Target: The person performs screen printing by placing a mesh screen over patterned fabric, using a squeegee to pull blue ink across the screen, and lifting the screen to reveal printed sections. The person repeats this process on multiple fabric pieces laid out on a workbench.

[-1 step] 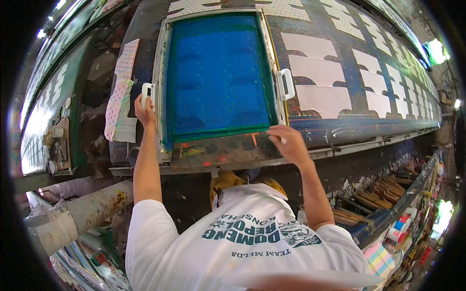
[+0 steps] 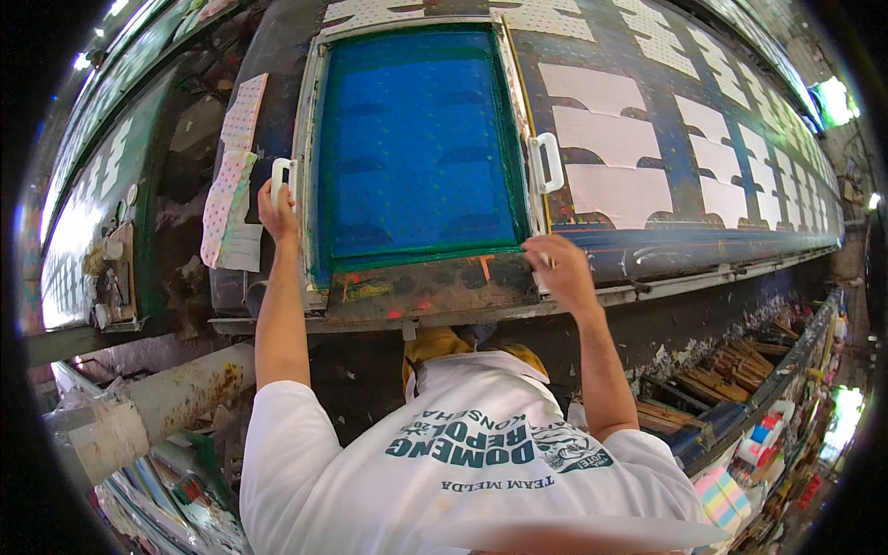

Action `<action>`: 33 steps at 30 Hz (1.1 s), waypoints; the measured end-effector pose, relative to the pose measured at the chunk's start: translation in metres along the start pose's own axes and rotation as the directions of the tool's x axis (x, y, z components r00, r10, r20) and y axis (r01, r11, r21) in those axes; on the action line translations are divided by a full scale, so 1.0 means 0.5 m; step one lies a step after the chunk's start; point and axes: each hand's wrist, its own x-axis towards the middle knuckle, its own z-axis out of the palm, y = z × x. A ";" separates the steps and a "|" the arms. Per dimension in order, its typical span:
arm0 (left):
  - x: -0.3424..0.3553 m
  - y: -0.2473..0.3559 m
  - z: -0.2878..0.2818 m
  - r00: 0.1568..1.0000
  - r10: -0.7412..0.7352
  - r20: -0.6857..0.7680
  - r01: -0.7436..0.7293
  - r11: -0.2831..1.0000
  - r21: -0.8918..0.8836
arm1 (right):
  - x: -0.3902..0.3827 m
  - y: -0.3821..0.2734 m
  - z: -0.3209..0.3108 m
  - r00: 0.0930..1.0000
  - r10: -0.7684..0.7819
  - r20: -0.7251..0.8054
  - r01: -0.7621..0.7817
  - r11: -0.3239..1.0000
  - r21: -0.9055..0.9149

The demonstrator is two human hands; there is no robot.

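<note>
A screen-printing frame (image 2: 435, 287) with blue mesh (image 2: 416, 148) and a green border lies flat on a long dark printing table (image 2: 703, 240). My left hand (image 2: 276, 211) is closed around the white handle (image 2: 280, 171) on the frame's left side. My right hand (image 2: 553, 268) grips the frame's near right corner, fingers curled over the edge. A second white handle (image 2: 546, 162) on the frame's right side is free. The near strip of the frame is smeared with paint.
White cut fabric pieces (image 2: 610, 139) lie in rows along the table to the right. Dotted fabric pieces (image 2: 231, 185) sit left of the frame. A rusty pipe (image 2: 166, 402) runs at lower left. Shelves below right hold wooden squeegees (image 2: 740, 365) and coloured containers (image 2: 758, 444).
</note>
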 end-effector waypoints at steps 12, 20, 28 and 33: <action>0.007 0.022 0.018 0.988 -0.148 0.045 0.150 0.987 -0.063 | 0.180 0.200 0.002 0.855 0.504 -0.125 -0.386 0.778 0.497; 0.008 0.031 0.018 0.983 -0.180 0.041 0.182 0.983 -0.026 | 0.197 0.181 0.029 0.857 0.502 -0.114 -0.274 0.632 0.725; 0.006 0.041 0.016 0.979 -0.196 0.048 0.200 0.975 -0.092 | 0.193 0.151 -0.032 0.939 0.333 -0.084 -0.184 0.696 0.694; 0.025 0.064 0.023 0.967 -0.246 0.057 0.253 0.952 -0.171 | 0.188 0.150 -0.061 0.944 0.321 -0.069 -0.168 0.653 0.739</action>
